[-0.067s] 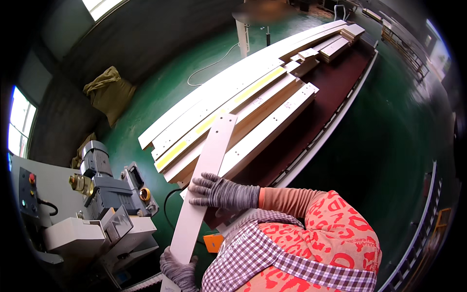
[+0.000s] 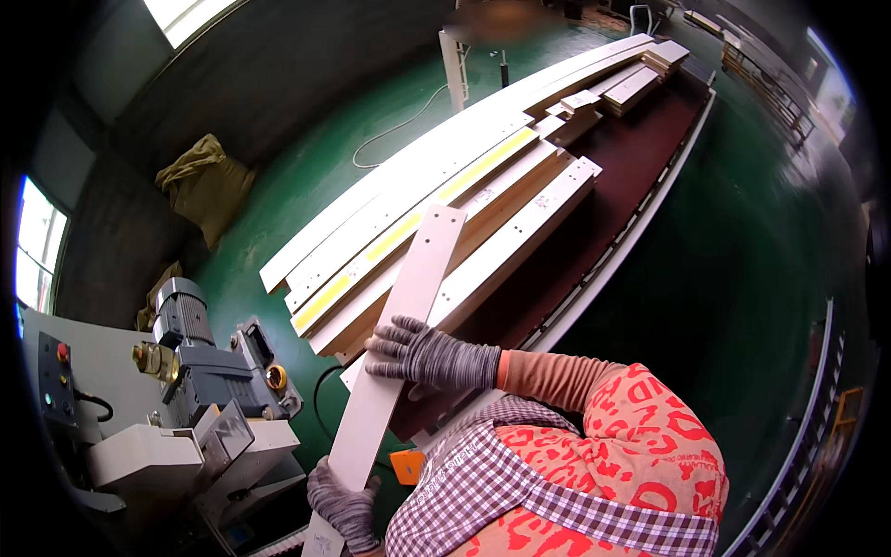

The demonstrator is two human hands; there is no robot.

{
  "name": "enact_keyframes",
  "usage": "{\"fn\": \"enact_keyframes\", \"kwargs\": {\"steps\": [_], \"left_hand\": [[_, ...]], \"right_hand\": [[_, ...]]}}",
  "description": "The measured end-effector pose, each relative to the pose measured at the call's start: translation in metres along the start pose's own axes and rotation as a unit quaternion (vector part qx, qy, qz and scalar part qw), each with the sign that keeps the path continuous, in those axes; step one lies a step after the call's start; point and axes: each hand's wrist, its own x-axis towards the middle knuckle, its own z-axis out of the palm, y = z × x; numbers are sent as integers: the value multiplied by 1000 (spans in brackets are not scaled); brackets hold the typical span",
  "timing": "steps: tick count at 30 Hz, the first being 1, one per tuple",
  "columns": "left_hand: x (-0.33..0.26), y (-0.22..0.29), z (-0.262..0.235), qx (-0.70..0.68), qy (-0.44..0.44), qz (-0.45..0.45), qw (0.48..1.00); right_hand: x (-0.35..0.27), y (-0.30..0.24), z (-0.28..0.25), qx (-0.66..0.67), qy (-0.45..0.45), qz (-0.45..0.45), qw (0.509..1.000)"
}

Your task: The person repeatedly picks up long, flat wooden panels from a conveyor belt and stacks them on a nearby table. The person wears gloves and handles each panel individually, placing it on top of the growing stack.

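Long, flat, pale board (image 2: 367, 418), dark holes (image 2: 428, 240) near one end; both hands (image 2: 432, 359) (image 2: 343, 506) gripping

- I lose the near end of the drilled white board (image 2: 367, 427) past the lower edge.
- The left gloved hand (image 2: 343, 506) covers a stretch of it, its forearm almost wholly cropped.
- The right gloved hand (image 2: 432, 357) hides the board's middle from me.
- Marks on the stacked boards (image 2: 520, 232) are too small to read.
- One brown shape (image 2: 501, 19) up top is too blurred to name.
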Motion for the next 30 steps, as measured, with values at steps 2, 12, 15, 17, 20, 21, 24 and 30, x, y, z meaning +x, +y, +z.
{"fn": "enact_keyframes", "kwargs": {"steps": [2,12,15,17,20,21,24,30], "left_hand": [[42,44,26,-18,19,61,998],[158,231,87,53,-58,207,975],[173,251,110,51,-48,217,974],[181,260,116,44,-64,209,975],[191,265,126,43,-62,211,975],[195,264,128,45,-66,209,975],[203,261,129,54,-72,195,977],[228,235,140,59,-39,222,972]], "right_hand": [[-28,52,-11,-24,70,69,995],[-146,202,-76,-143,-69,297,942],[-158,221,-80,-150,-92,356,918],[-161,225,-85,-142,-79,392,906],[-175,229,-82,-121,-38,413,902],[-180,226,-81,-109,-23,421,900],[-193,208,-74,-93,26,429,898],[-219,165,-33,-82,102,488,863]]}}
